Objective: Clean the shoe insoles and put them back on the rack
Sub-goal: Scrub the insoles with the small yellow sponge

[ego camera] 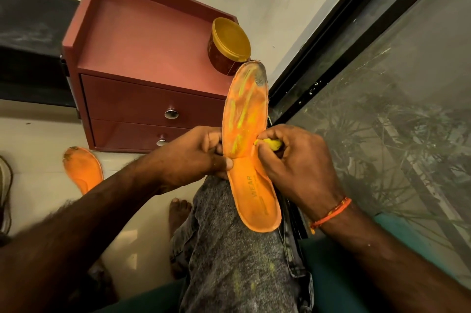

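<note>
An orange insole [246,134] stands almost upright over my knee, its heel on my grey trousers and its dirty grey toe tip pointing up. Yellow streaks run down its upper half. My left hand [201,153] grips the insole's left edge at the middle, thumb on its face. My right hand [290,162] pinches a small yellow lump [270,144] and presses it against the insole's right edge. A second orange insole [82,168] lies flat on the pale floor at the left, partly hidden behind my left forearm.
A dark red cabinet [142,63] with two drawers stands in front of me against the wall. On its top right corner is a round tub with a yellow lid [230,45]. A dark-framed window [382,83] fills the right side. A shoe edge [5,193] shows at far left.
</note>
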